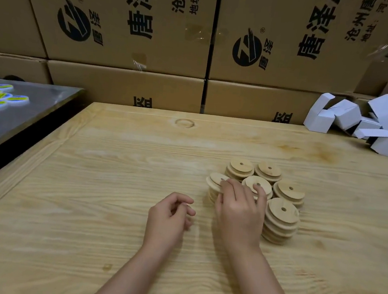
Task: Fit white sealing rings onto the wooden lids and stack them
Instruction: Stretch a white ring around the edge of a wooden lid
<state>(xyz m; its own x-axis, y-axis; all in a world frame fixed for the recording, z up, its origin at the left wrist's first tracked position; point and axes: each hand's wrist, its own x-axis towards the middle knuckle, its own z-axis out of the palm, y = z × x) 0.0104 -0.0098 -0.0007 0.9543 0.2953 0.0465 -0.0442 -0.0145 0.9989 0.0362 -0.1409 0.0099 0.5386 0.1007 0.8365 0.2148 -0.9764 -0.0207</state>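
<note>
The right hand (239, 211), fingers spread, rests on the stacked wooden lids (282, 214) directly ahead, nearer than the left hand (168, 218), loosely curled and seemingly empty on the tabletop (113, 174).

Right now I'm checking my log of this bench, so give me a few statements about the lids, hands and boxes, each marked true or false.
1. The wooden lids stand in several stacks on the table. True.
2. The right hand touches the stacks. True.
3. The left hand is lifting a lid. False: it is beside the stacks and touches no lid.
4. The white folded boxes lie at the near left corner. False: they are piled at the far right.
</note>
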